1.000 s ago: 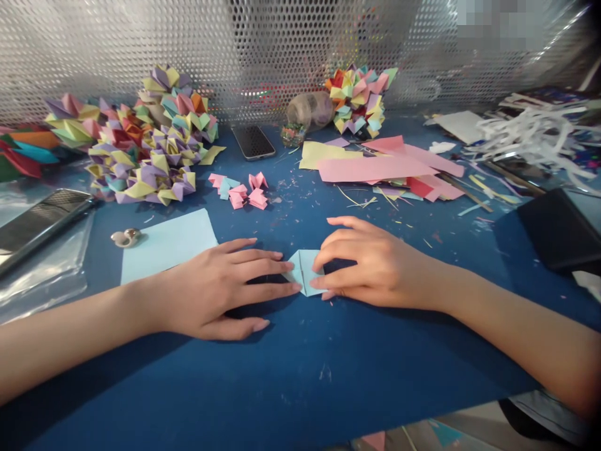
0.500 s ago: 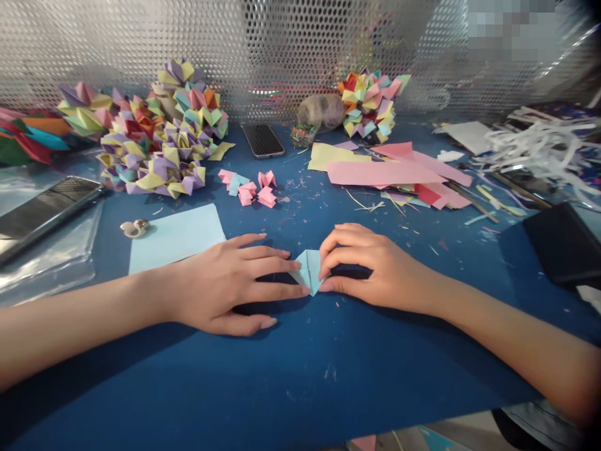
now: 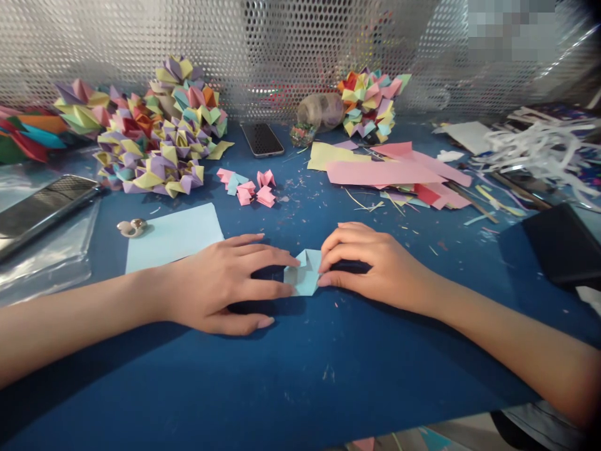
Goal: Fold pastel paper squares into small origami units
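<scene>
A small light-blue piece of folded paper [image 3: 306,273] lies on the blue table between my hands, with one upper corner folded over. My left hand [image 3: 230,282] rests palm down, fingers spread, two fingertips on the paper's left side. The right edge of the paper is pinched between the thumb and fingers of my right hand [image 3: 370,263]. Behind my left wrist lies a stack of light-blue paper squares [image 3: 176,235], partly hidden by the hand. Small pink and blue folded paper pieces [image 3: 246,191] sit farther back.
Colourful origami clusters [image 3: 159,150] stand at the back left, another cluster [image 3: 369,103] at the back. A phone [image 3: 261,139] lies between them. Paper strips [image 3: 385,173] and scraps cover the back right, near a black box [image 3: 563,244]. A ring [image 3: 132,228] sits by the squares.
The left part of the folded paper has opened out flat, leaving only its upper corner turned over. My left fingertips have drawn back leftward; my right hand has hardly moved.
</scene>
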`<state>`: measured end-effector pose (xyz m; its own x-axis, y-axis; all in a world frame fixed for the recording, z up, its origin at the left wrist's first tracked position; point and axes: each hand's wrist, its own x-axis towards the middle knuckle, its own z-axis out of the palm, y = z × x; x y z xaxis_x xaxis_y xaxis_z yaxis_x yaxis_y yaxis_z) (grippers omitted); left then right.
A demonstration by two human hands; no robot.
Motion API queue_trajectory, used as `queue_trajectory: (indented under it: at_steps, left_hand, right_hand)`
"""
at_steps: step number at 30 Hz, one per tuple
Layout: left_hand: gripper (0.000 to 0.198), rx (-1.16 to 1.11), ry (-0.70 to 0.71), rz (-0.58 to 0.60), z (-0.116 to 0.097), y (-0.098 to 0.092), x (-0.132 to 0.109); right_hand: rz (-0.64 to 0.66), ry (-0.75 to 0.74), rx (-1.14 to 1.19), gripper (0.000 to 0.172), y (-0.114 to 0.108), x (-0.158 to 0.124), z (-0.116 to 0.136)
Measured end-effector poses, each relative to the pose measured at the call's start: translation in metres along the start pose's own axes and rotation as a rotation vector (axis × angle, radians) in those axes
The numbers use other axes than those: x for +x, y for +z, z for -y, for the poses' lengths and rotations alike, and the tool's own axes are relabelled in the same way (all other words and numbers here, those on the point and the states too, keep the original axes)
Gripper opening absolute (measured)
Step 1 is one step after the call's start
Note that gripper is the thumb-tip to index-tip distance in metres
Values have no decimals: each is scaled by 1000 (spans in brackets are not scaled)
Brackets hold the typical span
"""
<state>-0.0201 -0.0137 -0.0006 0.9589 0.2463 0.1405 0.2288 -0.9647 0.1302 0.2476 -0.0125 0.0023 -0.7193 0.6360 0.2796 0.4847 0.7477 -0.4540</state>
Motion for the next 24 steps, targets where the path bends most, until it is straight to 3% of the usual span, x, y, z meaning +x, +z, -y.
queue_trajectory:
  at_steps: [7,24]
  left_hand:
    - [48,42,-15,67,-1,-1,0]
    - [46,29,-6,40,0,1,0]
  right_hand:
    - [-11,129,64,10,1,1,1]
    - [-26,292,37,14,3,7,11]
